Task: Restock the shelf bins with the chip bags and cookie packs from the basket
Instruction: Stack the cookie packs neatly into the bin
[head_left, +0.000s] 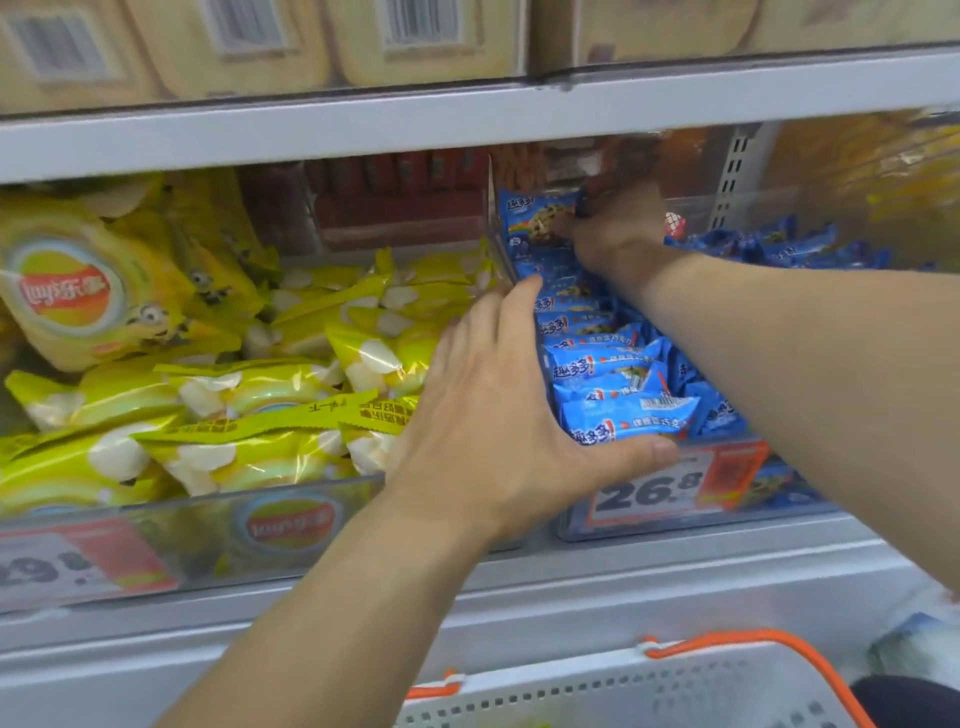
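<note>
Both arms reached into the clear cookie bin (691, 525) on the shelf. The left hand (498, 415) lay spread against the front end of a row of blue cookie packs (618, 384), fingers straight along the row's left side by the divider, thumb stretched under the frontmost pack near the bin's front wall. It looked like a brace, there to keep the standing packs from toppling forward while the back of the row was worked. The right hand (613, 228) was deep at the rear of the bin, fingers curled on an upright cookie pack (535, 215) with its chocolate-chip picture facing out, probably seating it at the back of the row. The grip itself was partly blurred, but the fingers appeared closed on the pack's right edge. The packs stood on edge, overlapping like files, which suits a narrow bin and keeps the labels readable. More blue packs (779, 244) lay loose in the neighbouring section to the right. The bin to the left held yellow chip bags (249, 395) piled flat, nearly to the rim. An orange price tag (675, 483) fronted the cookie bin. The white basket (675, 691) with orange handle sat below the shelf, its contents mostly out of frame, so remaining stock could not be judged.
</note>
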